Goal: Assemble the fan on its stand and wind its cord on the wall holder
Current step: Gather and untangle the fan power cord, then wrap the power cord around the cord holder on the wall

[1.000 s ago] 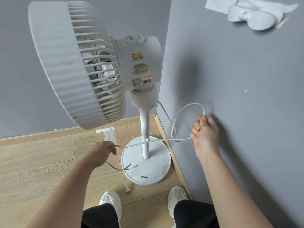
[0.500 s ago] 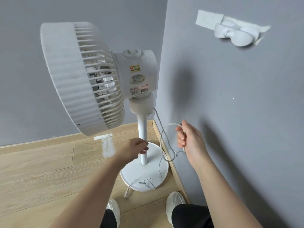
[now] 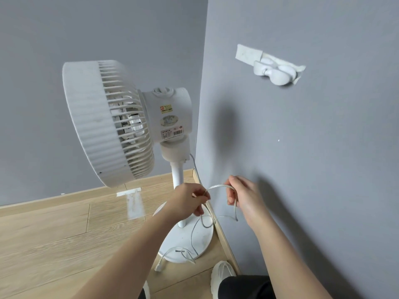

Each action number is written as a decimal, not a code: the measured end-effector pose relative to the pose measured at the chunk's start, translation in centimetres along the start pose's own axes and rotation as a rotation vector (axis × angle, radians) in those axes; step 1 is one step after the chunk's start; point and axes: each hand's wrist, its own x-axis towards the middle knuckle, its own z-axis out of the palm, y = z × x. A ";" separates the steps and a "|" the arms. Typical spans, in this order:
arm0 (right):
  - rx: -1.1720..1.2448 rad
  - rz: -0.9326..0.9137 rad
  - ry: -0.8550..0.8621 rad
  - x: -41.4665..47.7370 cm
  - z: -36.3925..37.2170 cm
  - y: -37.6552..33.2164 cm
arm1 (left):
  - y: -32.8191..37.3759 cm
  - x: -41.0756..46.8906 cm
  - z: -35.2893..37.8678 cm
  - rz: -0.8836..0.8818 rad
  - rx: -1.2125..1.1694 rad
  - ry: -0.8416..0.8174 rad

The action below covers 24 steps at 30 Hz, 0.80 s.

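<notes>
Cord (image 3: 218,186) arches in a short white bow between the two hands, low in the corner and just in front of the stand (image 3: 178,175) that already carries the fan (image 3: 108,121) upright, so the assembly half of the job looks done and the winding half is what is in hand. The left hand (image 3: 192,201) has its fingers curled and pinches one end of the bow close to the pole. The right hand (image 3: 244,197), near the grey wall (image 3: 313,147), hooks its bent fingers over the other end, and the line drops down past its palm. Held this way, the pair seem to be gathering slack into a loop, a sensible way to shorten a long lead before it goes anywhere. From the fan's neck the cord runs down along the corner to the hands. Below them, loose turns hang over the round base (image 3: 205,240), and the plug (image 3: 159,267) lies on the wooden floor (image 3: 54,234) at the base's near edge, not far from a white shoe (image 3: 222,272). The wall holder (image 3: 274,72), a white two-lobed piece fixed with strips of tape (image 3: 248,53), sits high on the same wall, well above both hands, with no cord on it that I can see. The gathered loop will probably have to be lifted to it, and the trailing plug end may snag on the base on the way.
</notes>
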 end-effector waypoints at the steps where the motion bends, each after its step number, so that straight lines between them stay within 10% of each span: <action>1: -0.007 0.068 -0.001 -0.1 -0.3 0.3 | -0.2 -0.2 0.0 0.003 -0.015 0.033; 11: 0.201 0.718 -0.261 1.0 2.4 5.6 | -1.1 -4.4 -1.7 0.383 0.062 0.129; 15: 0.562 0.645 -0.002 2.1 3.9 3.9 | -1.2 -4.5 -2.9 0.409 0.094 0.117; 24: 0.057 0.234 0.011 2.3 2.6 -5.7 | 0.9 -2.4 -3.1 0.491 0.573 -0.027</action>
